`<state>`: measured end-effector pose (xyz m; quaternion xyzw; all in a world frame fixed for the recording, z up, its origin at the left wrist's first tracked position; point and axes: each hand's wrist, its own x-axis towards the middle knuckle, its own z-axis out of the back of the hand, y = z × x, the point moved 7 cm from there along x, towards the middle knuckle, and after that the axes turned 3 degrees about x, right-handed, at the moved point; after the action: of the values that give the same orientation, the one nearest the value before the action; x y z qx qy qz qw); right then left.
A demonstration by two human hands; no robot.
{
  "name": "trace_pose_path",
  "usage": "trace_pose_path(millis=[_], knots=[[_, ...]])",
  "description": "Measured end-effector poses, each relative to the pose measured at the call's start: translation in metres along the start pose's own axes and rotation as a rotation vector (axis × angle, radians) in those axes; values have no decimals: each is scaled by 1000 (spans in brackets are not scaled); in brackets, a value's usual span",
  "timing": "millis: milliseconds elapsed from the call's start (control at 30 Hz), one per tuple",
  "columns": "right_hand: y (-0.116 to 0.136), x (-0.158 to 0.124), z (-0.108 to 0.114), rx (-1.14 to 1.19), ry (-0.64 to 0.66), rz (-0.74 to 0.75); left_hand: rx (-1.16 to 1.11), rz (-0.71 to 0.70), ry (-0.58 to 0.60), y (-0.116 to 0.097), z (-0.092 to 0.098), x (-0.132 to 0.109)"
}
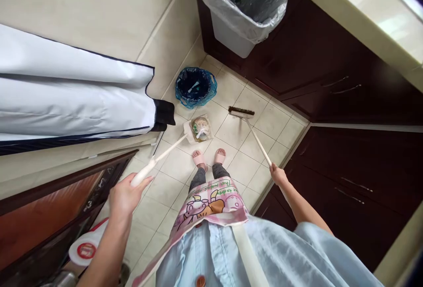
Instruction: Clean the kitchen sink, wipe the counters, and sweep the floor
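Note:
My left hand is closed around the thick end of a long white handle belonging to a dustpan. A clear plastic bag with pale and greenish contents lies in the pan, in front of my feet. My right hand grips the handle of a broom. The broom's dark-bristled head is to the right of the dustpan, apart from it, with its bristles facing away from me. Whether the bristles touch the floor I cannot tell.
A round bin lined with a blue bag stands on the tiled floor beyond the dustpan. A lined grey bin hangs against dark cabinets. A white curtain is at left, and a counter at upper right.

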<state>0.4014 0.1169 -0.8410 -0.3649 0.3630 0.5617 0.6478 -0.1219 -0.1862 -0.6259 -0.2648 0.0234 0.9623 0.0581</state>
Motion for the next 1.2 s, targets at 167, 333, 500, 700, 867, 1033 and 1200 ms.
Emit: trace_pose_path(millis=[167, 333, 500, 700, 867, 1033, 1200], knots=[[73, 18, 39, -69, -24, 121, -266, -43, 67, -35, -45, -13], [240, 80, 64, -53, -45, 297, -361, -57, 94, -56, -72, -35], [229, 89, 40, -123, 4, 282, -360, -19, 107, -46, -81, -47], [29, 41, 44, -269, 73, 33, -122, -45, 118, -42, -79, -51], [-71, 12, 52, -223, 0, -2, 39, 5, 126, -37, -79, -54], [32, 24, 72, 132, -55, 103, 29, 5, 139, -39, -86, -57], [233, 101, 113, 542, 27, 301, 22, 26, 114, -33, -87, -52]])
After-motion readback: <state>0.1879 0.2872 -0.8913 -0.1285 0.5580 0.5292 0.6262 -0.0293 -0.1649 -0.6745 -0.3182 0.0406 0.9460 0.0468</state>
